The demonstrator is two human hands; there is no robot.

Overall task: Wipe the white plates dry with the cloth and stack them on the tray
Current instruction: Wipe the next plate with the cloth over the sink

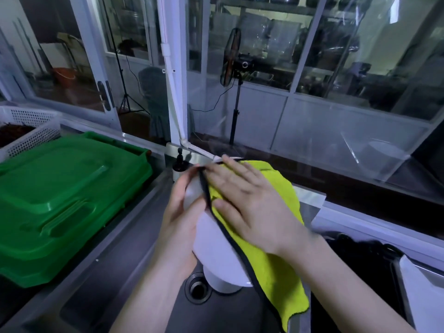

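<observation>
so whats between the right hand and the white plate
The yellow cloth: the right hand presses flat on it, and it lies over the white plate that the left hand holds. The head view shows this.

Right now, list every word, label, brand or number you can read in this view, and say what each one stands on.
None can be read.
The green plastic bin lid shows only moulded ridges.
The yellow microfibre cloth with black edging and the round white plate are plain.
The black-topped pump bottle and the black standing fan are too blurred to show any mark.
</observation>
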